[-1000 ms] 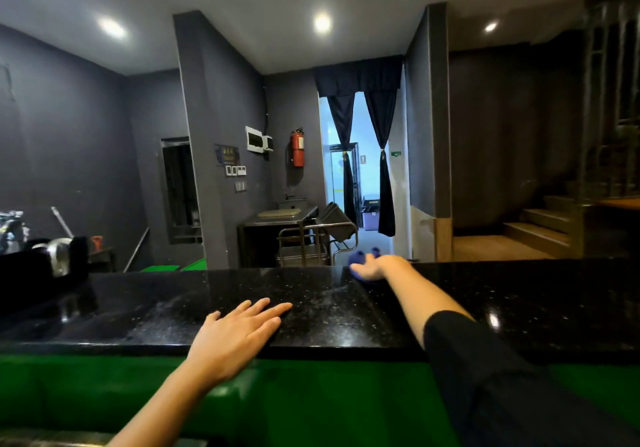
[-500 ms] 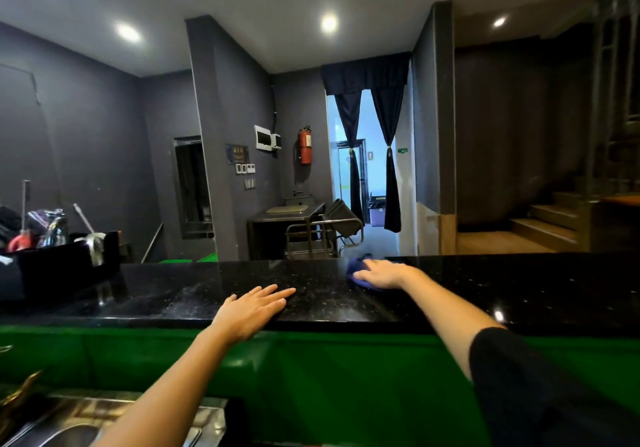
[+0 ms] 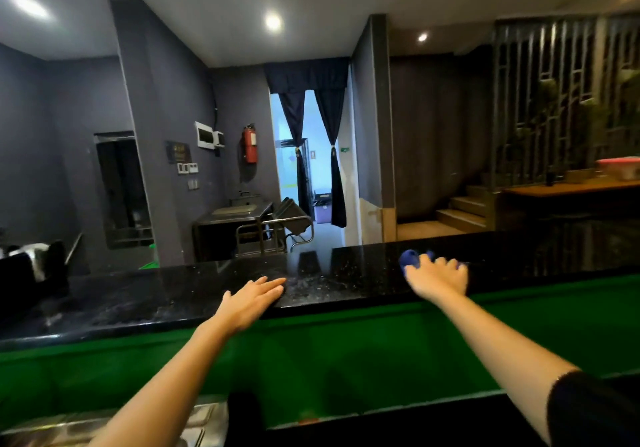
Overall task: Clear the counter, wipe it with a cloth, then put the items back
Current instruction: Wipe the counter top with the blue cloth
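— Rightward along the counter (image 3: 138, 294) is where the right hand (image 3: 438, 278) has slid the cloth (image 3: 408, 259) since a moment ago. It is now well apart from the left hand (image 3: 252, 299).
— What does the cloth look like?
— It is small, dark blue and all bunched up. Most of it hides under the hand. Bits poke out by the thumb and past the fingers.
— Where is it?
— On the shiny black top, near the far edge, over on the right.
— How does the hand hold it?
— The fingers bend over the bunch and grip it against the stone.
— And the other hand?
— It lies flat at the near edge, fingers straight, holding nothing.
— What is the counter like?
— Black with tiny sparkles and a smeary patch just past the left fingers. Below it is a green front (image 3: 346, 342).
— What else is around?
— A black box (image 3: 31, 266) stands at the far left end. A metal sink (image 3: 201, 422) is low down by the left arm. Behind are a red fire extinguisher (image 3: 250, 143), dark curtains (image 3: 311, 135) at a bright door, a metal cart (image 3: 277, 225) and stairs (image 3: 460, 211).
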A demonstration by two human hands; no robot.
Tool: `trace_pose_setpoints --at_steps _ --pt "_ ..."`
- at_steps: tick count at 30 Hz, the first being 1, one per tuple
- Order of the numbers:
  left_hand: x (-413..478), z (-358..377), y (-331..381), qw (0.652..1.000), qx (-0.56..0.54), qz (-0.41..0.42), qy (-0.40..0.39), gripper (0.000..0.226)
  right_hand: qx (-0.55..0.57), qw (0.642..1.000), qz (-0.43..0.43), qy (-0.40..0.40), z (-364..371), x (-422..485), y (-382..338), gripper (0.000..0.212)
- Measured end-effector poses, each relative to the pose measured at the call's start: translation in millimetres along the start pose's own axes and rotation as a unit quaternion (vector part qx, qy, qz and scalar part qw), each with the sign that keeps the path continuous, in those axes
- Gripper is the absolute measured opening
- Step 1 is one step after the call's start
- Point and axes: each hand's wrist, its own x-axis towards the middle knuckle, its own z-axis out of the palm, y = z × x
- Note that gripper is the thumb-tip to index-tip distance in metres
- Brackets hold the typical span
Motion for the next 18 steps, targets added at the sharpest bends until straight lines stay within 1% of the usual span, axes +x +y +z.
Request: trace_pose_setpoints --at_steps 1,2,3,4,5,6,8,10,13,15,18 --pt "-1 -4 -6 0.998 -0.059 0.018 0.027 0.041 0.007 1.0 0.002 0.021 2 -18 -19 0.052" --pt "-2 -9 -14 0.994 -0.089 0.034 0.059 0.039 0.017 0.999 -0.005 0.027 2 -35 -40 0.051" --pt "-4 -14 -23 0.992 -0.076 0.042 0.096 0.04 0.03 0.999 -0.017 0.028 3 -51 -62 0.05" --pt "-6 -20 -33 0.991 -0.037 0.032 0.127 0.04 0.043 0.998 -0.03 0.026 3 -64 -85 0.05" --pt "-10 -25 -45 0.99 0.009 0.009 0.142 0.04 0.057 0.997 -0.041 0.026 5 -77 -108 0.051" --pt "-15 -29 -56 0.989 0.045 -0.021 0.14 0.039 0.068 0.996 -0.052 0.027 7 -89 -131 0.053" --pt "-25 -32 -80 0.988 0.092 -0.071 0.098 0.041 0.074 0.994 -0.072 0.023 11 -110 -174 0.056" --pt "-34 -28 -94 0.987 0.116 -0.085 0.064 0.044 0.067 0.992 -0.107 0.008 13 -129 -210 0.056" --pt "-33 -28 -99 0.987 0.119 -0.087 0.07 0.044 0.068 0.981 -0.18 -0.021 15 -148 -250 0.054" --pt "-31 -30 -97 0.987 0.122 -0.083 0.068 0.044 0.068 0.97 -0.232 -0.038 14 -148 -254 0.053" --pt "-34 -34 -100 0.987 0.131 -0.072 0.059 0.045 0.053 0.948 -0.309 -0.057 8 -124 -227 0.054"
